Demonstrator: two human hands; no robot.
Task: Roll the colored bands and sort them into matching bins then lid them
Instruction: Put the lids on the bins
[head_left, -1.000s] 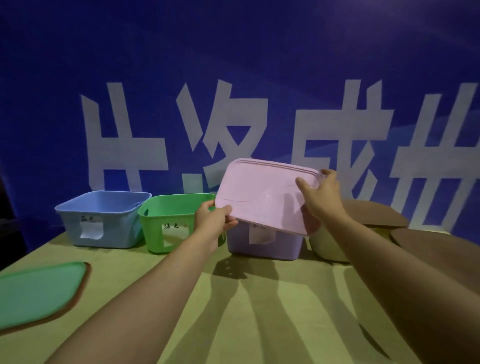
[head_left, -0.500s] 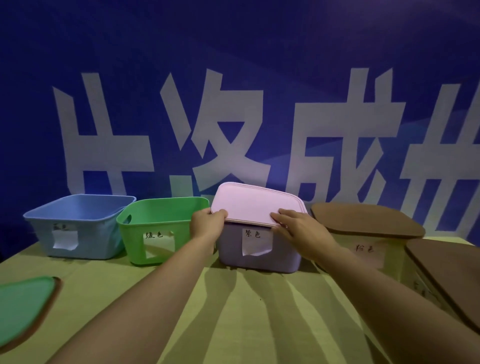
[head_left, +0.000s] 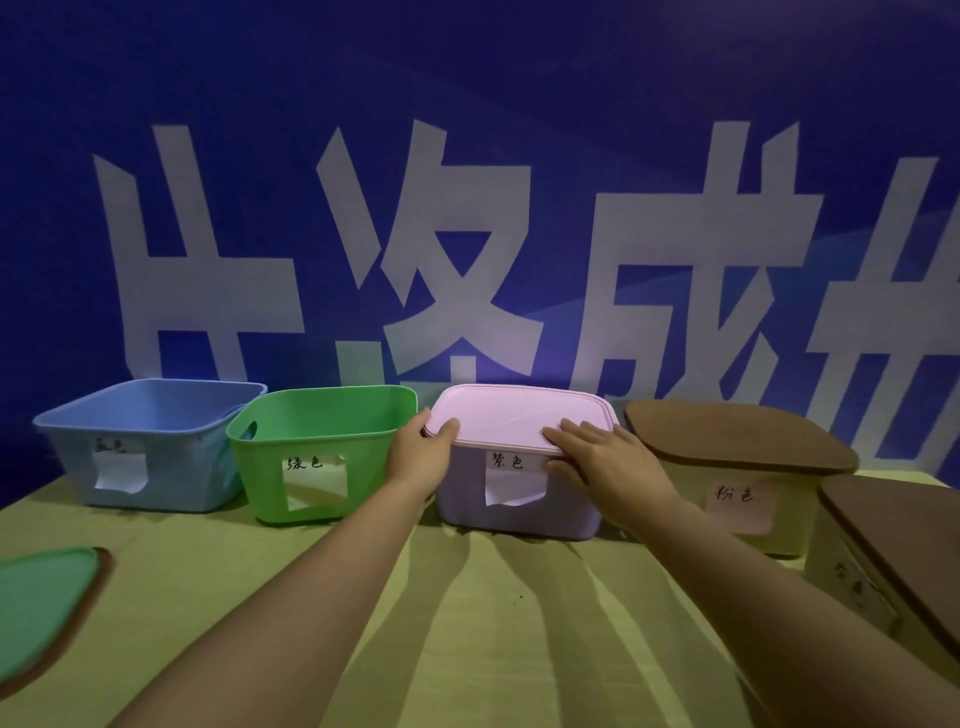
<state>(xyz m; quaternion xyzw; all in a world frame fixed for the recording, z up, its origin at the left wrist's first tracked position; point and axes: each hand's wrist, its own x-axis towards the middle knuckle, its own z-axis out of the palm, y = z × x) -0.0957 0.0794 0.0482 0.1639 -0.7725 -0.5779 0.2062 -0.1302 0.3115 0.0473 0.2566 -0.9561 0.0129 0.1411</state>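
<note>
Near left: flat green plastic lid (head_left: 44, 605) lying on the yellow-green tablecloth (head_left: 467, 597), well apart from both hands.
Left hand (head_left: 423, 457): fingers curled round the near-left corner of the pale pink plastic lid (head_left: 519, 415), thumb on top.
Right hand (head_left: 597, 457): fingers spread flat on the lid's near-right edge, thumb below against the bin wall; probably pressing, though contact is hard to read.
Change: lid, tilted in the air a second ago, now seated level on the lilac plastic bin (head_left: 519, 499).
Meaning: purple bin closed; bands inside hidden.
Left of fingers: open green plastic bin (head_left: 317, 457), then open blue plastic bin (head_left: 150, 441), both unlidded.
Right of fingers: cream bin with brown lid (head_left: 737, 434), already covered.
</note>
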